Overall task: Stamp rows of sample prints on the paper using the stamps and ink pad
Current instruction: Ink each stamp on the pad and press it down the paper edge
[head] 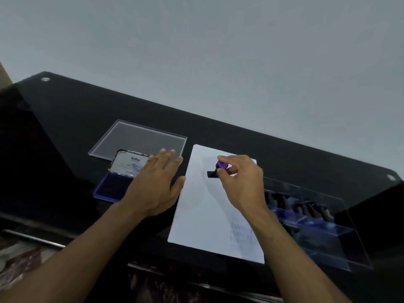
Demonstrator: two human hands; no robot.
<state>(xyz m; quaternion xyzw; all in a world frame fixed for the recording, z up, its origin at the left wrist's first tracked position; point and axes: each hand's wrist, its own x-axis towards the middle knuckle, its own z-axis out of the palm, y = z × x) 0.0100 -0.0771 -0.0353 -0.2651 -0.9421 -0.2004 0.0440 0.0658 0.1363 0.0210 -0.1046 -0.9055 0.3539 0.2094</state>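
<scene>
Both forearms reach in from six o'clock. Ahead of them, the right hand (242, 182) pinches a purple-knobbed stamp (216, 170) between curled fingers and thumb, its dark base apparently down on the far end of the paper (196, 215), toward twelve o'clock. That base runs its long axis across the sheet, nine to three. Faint prints (240, 232) sit at the near right corner, at about five o'clock from the stamp. The left hand (157, 184) lies flat, fingers straight, beside the paper's nine o'clock edge, nearer the open ink pad (109, 189). More stamps wait in a clear tray (323, 228) at three o'clock.
</scene>
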